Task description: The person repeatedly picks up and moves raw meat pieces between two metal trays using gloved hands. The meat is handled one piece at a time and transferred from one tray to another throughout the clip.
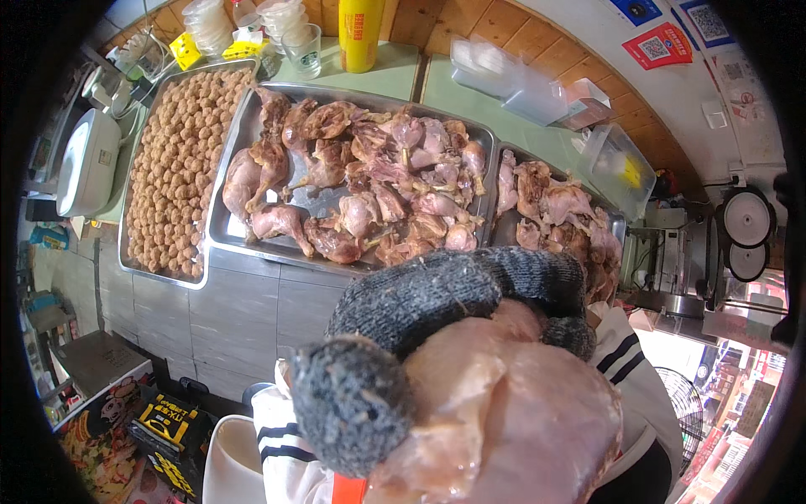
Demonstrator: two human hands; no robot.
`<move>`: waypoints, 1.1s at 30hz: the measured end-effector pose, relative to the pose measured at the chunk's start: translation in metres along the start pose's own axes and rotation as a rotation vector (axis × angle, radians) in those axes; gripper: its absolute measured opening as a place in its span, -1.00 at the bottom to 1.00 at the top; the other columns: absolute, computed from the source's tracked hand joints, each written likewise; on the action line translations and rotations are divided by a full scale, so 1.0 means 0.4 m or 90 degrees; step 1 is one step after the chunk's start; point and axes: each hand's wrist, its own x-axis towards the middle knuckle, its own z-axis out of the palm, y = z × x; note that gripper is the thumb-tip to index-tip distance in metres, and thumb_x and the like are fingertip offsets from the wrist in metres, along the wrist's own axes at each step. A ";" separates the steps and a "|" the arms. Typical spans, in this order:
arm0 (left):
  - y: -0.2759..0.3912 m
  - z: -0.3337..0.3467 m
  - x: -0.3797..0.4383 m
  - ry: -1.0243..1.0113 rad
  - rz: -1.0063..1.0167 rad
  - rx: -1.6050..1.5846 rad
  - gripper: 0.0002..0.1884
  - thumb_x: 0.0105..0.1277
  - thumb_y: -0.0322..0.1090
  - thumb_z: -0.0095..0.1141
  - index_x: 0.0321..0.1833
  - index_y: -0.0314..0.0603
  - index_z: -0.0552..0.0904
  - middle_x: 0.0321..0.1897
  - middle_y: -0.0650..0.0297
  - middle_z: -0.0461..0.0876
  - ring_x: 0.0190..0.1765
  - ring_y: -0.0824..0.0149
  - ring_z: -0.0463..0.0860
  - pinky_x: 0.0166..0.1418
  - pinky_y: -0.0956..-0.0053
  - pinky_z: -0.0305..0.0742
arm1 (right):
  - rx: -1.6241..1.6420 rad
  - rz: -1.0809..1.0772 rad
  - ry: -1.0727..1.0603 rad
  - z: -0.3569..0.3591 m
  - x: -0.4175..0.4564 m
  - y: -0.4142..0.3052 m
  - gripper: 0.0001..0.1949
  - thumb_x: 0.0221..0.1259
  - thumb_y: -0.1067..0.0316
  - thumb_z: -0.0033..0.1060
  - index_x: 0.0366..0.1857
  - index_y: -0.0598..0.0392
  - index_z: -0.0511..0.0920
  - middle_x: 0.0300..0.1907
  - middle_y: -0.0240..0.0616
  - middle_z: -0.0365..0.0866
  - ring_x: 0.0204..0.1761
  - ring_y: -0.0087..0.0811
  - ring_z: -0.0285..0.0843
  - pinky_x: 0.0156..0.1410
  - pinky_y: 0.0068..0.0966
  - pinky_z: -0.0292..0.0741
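A large piece of pale poultry meat with skin [504, 403] is held up very close to the camera. My left hand [390, 353], in a dark grey knitted glove, grips it from the left side, thumb towards the camera. Behind its upper right part, my right hand [548, 290] in the same kind of glove holds it, with the fingers partly hidden. Just beyond both hands lies a steel tray [283, 255] of cooked-looking poultry legs [277, 223]. A second steel tray [494, 217] of poultry pieces [557, 205] is to its right.
A steel tray [126, 252] of brown meatballs [182, 170] stands on the left beside a white appliance [91, 164]. Along the green counter's back [390, 72] are a yellow cylinder [360, 34], a clear cup [305, 53] and plastic containers [535, 94]. A white bin [230, 460] and black bag [170, 435] stand lower left.
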 end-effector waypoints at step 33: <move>-0.164 -0.158 0.309 0.218 -0.172 0.443 -0.33 0.19 -0.08 0.17 0.33 -0.10 0.26 -0.16 -0.12 0.66 -0.10 -0.11 0.67 -0.02 0.12 0.52 | 0.394 0.291 -0.586 0.905 -0.189 0.125 -0.77 0.22 0.35 0.19 -0.09 0.21 0.60 -0.13 -0.14 0.64 -0.12 -0.31 0.60 0.03 -0.44 0.51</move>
